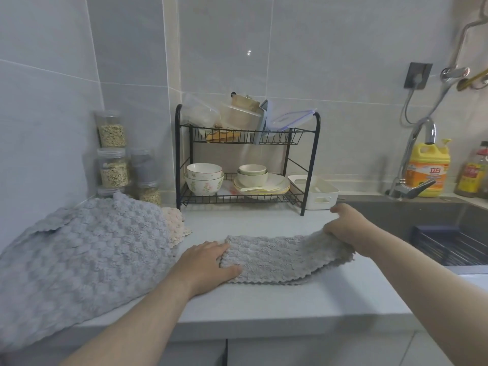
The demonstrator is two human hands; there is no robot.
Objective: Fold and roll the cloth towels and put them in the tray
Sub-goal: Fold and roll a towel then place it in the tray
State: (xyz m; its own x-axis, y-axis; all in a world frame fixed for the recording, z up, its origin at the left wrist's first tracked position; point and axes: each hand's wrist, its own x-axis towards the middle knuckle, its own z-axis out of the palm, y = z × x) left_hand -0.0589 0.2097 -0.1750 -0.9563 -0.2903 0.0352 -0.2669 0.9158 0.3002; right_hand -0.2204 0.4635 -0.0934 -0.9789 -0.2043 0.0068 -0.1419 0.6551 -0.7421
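A grey cloth towel (277, 258), folded into a long strip, lies across the white counter in front of me. My left hand (208, 262) lies flat on its left end, fingers straight, pressing it down. My right hand (346, 223) grips the towel's right end and lifts it a little off the counter. A white plastic tray (320, 192) with a handle slot stands behind, beside the dish rack. A heap of more grey towels (84, 249) lies at the left, with a pale pink one (175, 224) showing under it.
A black two-tier dish rack (247, 159) with bowls, plates and plastic boxes stands at the back. Stacked jars (113, 159) of grain fill the left corner. At the right are a sink (427, 228), a tap (412, 180) and a yellow detergent bottle (427, 170).
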